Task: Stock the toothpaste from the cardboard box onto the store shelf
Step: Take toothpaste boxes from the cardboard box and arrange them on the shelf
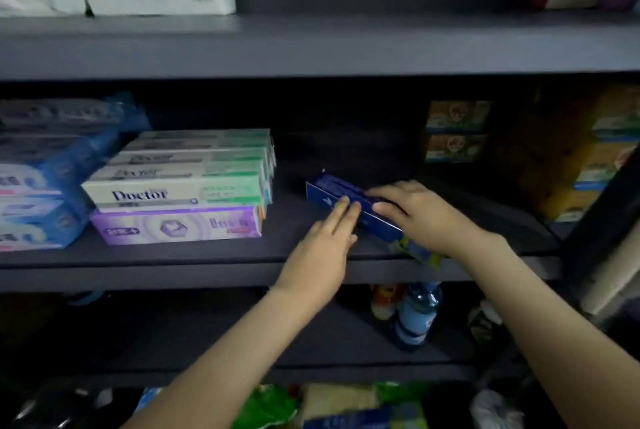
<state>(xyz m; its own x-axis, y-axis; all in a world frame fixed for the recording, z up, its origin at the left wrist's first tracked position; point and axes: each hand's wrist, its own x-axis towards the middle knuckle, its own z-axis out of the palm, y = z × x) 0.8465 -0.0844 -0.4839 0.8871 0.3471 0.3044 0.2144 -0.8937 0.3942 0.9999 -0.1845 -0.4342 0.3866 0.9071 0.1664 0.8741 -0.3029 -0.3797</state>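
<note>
Placing is under way: the blue toothpaste (332,191) lies askew on the middle shelf (207,255), its near end past the front edge. The left hand (322,248) lays straight fingers against its near face; the right hand (415,214) grips it from above, thumb in front. Next, it likely needs turning square and sliding back. Its print is too blurred to read; the green cartons (180,186) to the left read "Doctor".

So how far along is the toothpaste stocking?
Done: green and purple toothpaste boxes sit stacked at left on the shelf. In hand: a blue toothpaste box, left hand pressing its side, right hand holding it. Left: unclear, the cardboard box isn't in view.
</note>
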